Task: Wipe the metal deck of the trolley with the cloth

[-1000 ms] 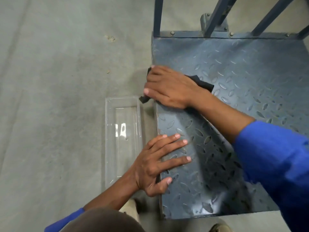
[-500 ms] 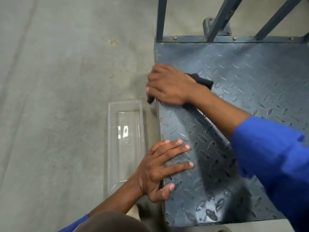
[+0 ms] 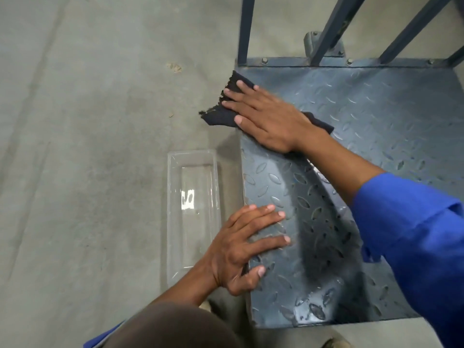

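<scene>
The trolley's blue-grey chequered metal deck fills the right of the head view. A black cloth lies at the deck's left edge, its frayed corner hanging out over the floor. My right hand presses flat on the cloth with fingers spread, near the far left corner of the deck. My left hand rests palm-down on the deck's near left edge, fingers apart, holding nothing. Part of the cloth is hidden under my right hand.
A clear plastic tray lies on the concrete floor just left of the deck. Dark metal handle bars rise from the deck's far edge. My blue sleeve crosses the deck's right side.
My right hand has opened from a curled grip to a flat palm and slid the cloth toward the far left corner; more cloth now sticks out past the edge. The left hand stayed put.
</scene>
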A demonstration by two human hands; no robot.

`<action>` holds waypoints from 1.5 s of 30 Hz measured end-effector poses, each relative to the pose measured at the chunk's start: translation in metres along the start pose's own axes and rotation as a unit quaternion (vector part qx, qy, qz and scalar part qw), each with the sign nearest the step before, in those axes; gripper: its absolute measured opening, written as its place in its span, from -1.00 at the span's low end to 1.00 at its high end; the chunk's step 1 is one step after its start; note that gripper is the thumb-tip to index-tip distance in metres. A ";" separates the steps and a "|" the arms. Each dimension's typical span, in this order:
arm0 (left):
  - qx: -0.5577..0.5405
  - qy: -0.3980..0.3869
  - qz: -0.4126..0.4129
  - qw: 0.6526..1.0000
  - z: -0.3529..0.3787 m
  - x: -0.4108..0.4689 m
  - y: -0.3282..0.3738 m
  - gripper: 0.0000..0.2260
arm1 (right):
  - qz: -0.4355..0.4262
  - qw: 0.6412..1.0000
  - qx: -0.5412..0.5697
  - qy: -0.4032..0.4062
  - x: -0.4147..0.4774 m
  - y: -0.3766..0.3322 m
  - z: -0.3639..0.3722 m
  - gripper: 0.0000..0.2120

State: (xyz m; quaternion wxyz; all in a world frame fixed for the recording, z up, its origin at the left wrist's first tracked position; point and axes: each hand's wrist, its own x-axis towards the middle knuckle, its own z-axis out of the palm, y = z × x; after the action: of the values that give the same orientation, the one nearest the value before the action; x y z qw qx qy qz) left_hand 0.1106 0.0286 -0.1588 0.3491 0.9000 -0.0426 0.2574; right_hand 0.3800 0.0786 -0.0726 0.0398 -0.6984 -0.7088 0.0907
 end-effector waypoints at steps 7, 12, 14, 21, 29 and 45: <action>-0.020 0.019 -0.020 0.999 0.006 -0.002 0.000 -0.48 | 0.041 0.999 -0.010 -0.011 -0.002 0.000 0.001 -0.42; -0.021 0.023 -0.017 0.999 0.007 -0.001 0.001 -0.47 | 0.043 0.999 0.000 -0.020 0.027 0.003 -0.009 -0.43; -0.012 0.013 -0.012 1.000 0.004 -0.001 0.001 -0.48 | 0.050 0.998 0.000 -0.022 0.032 0.000 -0.012 -0.43; -0.019 0.032 -0.014 0.999 0.006 -0.003 0.002 -0.48 | -0.033 0.999 -0.010 0.024 -0.027 -0.032 0.014 -0.52; -0.026 0.042 -0.021 0.999 0.010 -0.005 0.002 -0.44 | 0.025 1.000 -0.008 0.000 0.035 0.008 -0.007 -0.46; -0.034 0.045 -0.023 0.998 0.009 -0.005 0.003 -0.43 | 0.103 0.994 0.014 0.024 0.015 -0.005 -0.007 -0.41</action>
State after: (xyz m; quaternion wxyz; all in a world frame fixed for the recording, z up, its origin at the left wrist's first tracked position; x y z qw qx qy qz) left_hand 0.1090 0.0195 -0.1652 0.3869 0.8760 -0.0149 0.2876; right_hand 0.3760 0.0942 -0.0661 0.0566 -0.7687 -0.6311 0.0876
